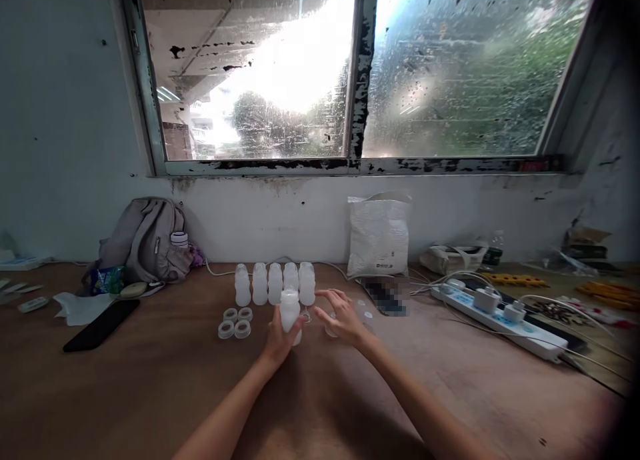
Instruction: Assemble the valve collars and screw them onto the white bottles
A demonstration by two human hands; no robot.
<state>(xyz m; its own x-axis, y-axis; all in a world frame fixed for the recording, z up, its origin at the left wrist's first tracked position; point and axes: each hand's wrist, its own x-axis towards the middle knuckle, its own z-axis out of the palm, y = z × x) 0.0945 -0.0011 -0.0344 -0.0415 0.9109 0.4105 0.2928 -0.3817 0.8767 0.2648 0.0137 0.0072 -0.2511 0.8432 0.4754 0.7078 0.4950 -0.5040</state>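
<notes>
My left hand (pixel 279 340) is wrapped around a frosted white plastic bottle (pixel 289 311), held tilted above the table. My right hand (pixel 343 317) is to its right with the fingers apart and nothing gripped. Close under those fingers lies a translucent round piece (pixel 331 328), partly covered; whether they touch it I cannot tell. Behind the held bottle, several matching bottles (pixel 259 285) stand upright in a row. To the left are several translucent ring caps (pixel 227 329). A few small clear discs (pixel 368 315) lie right of my right hand.
A dark phone (pixel 101 325), a tissue (pixel 83 307) and a grey backpack (pixel 145 240) are at left. Against the wall leans a white bag (pixel 379 237), with a blurred dark object (pixel 384 295) before it. A power strip (pixel 500 320) with trailing cables is at right.
</notes>
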